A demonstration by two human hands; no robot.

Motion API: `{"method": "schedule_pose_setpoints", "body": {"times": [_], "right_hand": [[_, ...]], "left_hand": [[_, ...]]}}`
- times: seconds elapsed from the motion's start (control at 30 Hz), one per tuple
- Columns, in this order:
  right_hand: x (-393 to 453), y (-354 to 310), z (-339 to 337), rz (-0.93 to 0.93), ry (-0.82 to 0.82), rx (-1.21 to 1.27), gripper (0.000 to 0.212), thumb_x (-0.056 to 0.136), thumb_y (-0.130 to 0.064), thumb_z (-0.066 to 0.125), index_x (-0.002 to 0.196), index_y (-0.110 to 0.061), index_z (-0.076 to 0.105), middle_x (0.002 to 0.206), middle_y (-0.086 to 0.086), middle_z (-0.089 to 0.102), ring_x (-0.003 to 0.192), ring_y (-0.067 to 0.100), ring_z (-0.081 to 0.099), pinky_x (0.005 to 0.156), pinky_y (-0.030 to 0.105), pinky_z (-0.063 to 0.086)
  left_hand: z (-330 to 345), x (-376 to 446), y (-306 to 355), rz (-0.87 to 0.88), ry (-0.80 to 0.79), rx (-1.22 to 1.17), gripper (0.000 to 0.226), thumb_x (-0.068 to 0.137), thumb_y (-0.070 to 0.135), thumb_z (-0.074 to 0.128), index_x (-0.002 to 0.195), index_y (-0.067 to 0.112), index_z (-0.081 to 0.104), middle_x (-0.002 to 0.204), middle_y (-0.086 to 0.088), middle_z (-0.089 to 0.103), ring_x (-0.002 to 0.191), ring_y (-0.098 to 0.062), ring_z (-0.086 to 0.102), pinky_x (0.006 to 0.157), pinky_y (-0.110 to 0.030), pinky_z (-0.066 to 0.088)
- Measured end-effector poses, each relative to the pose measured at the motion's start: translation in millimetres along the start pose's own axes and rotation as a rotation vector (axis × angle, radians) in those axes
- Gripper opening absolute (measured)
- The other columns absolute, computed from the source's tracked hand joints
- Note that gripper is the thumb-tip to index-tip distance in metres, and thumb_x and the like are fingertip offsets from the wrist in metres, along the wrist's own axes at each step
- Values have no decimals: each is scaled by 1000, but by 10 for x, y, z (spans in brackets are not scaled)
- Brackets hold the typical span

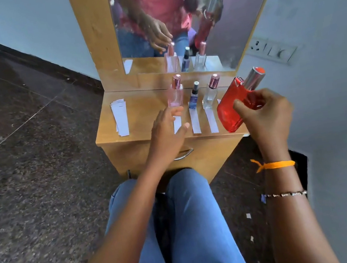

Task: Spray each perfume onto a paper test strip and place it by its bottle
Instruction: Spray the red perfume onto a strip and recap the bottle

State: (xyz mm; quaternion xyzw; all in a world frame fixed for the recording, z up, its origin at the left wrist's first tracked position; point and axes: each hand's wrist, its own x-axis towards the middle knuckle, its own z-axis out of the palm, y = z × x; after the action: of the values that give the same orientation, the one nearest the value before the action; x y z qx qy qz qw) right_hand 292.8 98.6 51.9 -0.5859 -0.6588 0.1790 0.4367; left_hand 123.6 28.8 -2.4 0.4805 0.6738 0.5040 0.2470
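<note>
Now I am gripping the red bottle (232, 108) in my right hand (263, 115) over the tabletop's (142, 113) right edge; my left hand (167, 130) is hovering open, needing a fresh strip (120, 117) from the left-edge stack.

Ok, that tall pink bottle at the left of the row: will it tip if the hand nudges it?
Probably. The pink bottle stands tall on a narrow base with a metal cap up top, so a high nudge from the left hand could topple it. It looks like glass, so likely fragile.
</note>
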Motion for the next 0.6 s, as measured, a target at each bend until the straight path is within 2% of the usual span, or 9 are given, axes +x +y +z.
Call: {"method": "schedule_pose_setpoints", "body": {"times": [0.1,0.27,0.4,0.6], "right_hand": [[159,65,85,6,29,-4,21,73,-26,73,88,-12,70,73,-6,60,67,10,56,52,5,32],[372,140,292,36,34,-2,26,75,-27,72,93,-8,70,85,5,72,71,12,56,60,13,34],[444,171,414,54,29,-33,25,77,-28,71,95,-10,70,90,8,74,73,10,56,66,18,37],[493,170,493,55,5,-58,26,79,-29,70,96,-9,70,93,8,74,81,20,65,71,21,41]], "left_hand": [[-3,44,-17,-30,27,-17,35,85,9,61,118,17,55,115,-1,59,110,-14,54,97,-27,43],[-3,98,-46,-68,50,-15,32,85,8,60,115,18,57,113,0,60,101,-6,53,93,-20,41],[-13,123,-93,-70,52,6,33,85,8,61,117,17,57,111,2,59,101,-7,53,88,-15,39],[-21,175,-138,-70,75,21,30,84,7,61,113,14,58,111,-1,61,100,-10,55,88,-18,41]]}}
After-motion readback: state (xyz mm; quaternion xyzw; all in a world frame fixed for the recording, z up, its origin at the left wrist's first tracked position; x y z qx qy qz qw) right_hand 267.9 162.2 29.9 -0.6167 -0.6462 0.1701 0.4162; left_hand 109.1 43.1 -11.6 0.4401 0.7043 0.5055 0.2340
